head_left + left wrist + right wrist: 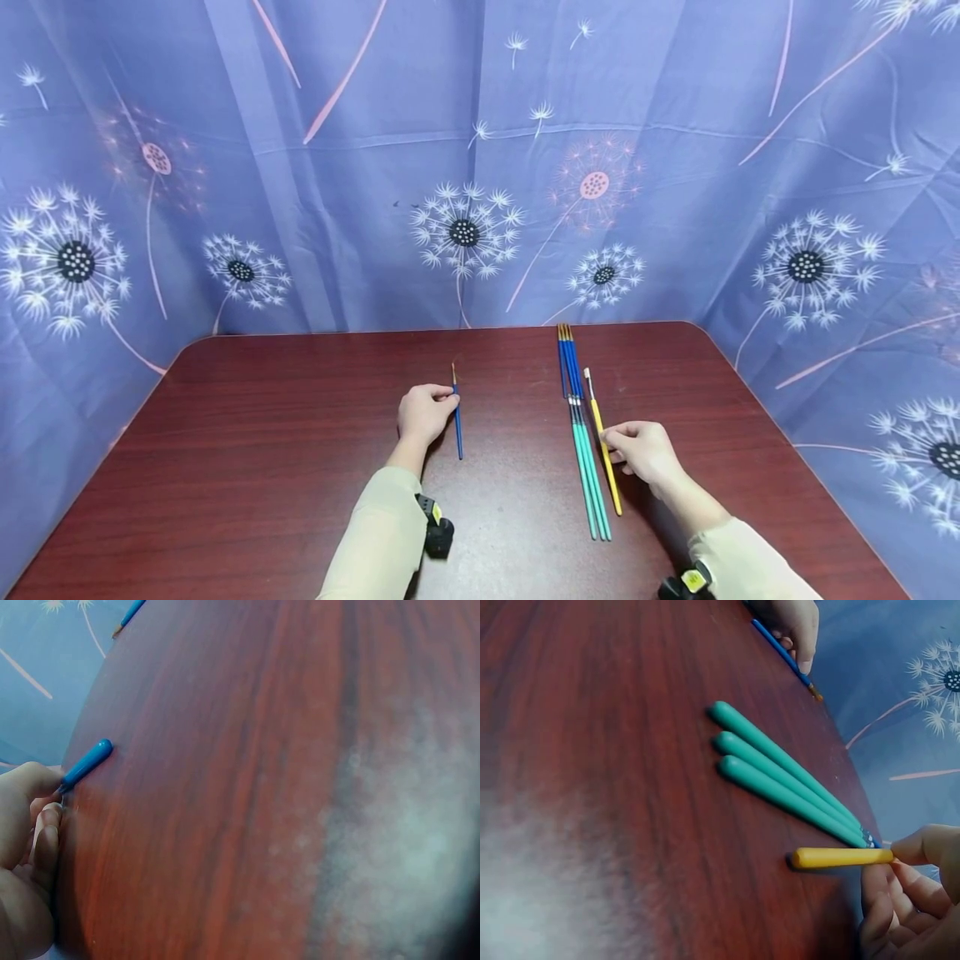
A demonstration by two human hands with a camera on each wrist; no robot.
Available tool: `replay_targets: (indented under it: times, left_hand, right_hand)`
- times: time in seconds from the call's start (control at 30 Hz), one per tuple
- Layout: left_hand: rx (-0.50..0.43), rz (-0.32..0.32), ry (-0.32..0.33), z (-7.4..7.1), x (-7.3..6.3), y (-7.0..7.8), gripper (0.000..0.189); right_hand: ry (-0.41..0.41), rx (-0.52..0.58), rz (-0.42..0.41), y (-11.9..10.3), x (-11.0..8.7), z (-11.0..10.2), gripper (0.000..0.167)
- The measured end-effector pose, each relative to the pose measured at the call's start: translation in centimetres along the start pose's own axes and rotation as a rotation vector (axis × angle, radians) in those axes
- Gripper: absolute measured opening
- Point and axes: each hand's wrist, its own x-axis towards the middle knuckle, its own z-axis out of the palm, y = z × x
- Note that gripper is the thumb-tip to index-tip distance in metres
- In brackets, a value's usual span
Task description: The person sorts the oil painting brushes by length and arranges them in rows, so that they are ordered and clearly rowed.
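My left hand (426, 412) pinches a blue paintbrush (459, 433) between thumb and fingers, its brown bristles pointing to the back of the table. In the left wrist view the blue handle end (90, 761) sticks out past the fingertips. With thumb and fingers my right hand (643, 452) pinches a yellow paintbrush (611, 479) that has pale bristles. Just left of it, three green paintbrushes (588, 483) lie side by side, handles fanned toward the front. Behind those, several blue paintbrushes (570, 358) lie bunched with brown bristles at the far edge.
The dark red-brown wooden table (262, 467) has rounded far corners. A purple-blue curtain (360, 208) with dandelion prints hangs around its back and sides. Black wrist cameras (437, 533) sit on both light sleeves.
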Motion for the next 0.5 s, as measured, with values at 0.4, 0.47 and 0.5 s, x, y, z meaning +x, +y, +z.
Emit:
replay_targets:
  times: [0.4, 0.47, 0.5]
  left_hand:
    - [0.004, -0.002, 0.0, -0.05, 0.05, -0.05, 0.023]
    - [0.005, -0.004, -0.001, 0.0, 0.06, -0.11, 0.023]
    - [0.004, -0.007, -0.002, 0.01, 0.07, -0.13, 0.023]
  right_hand:
    - [-0.043, -0.051, 0.001, 0.38, -0.8, -0.23, 0.022]
    - [-0.054, -0.058, 0.003, 0.43, -0.91, -0.24, 0.021]
    - [-0.058, -0.063, 0.003, 0.44, -0.97, -0.25, 0.021]
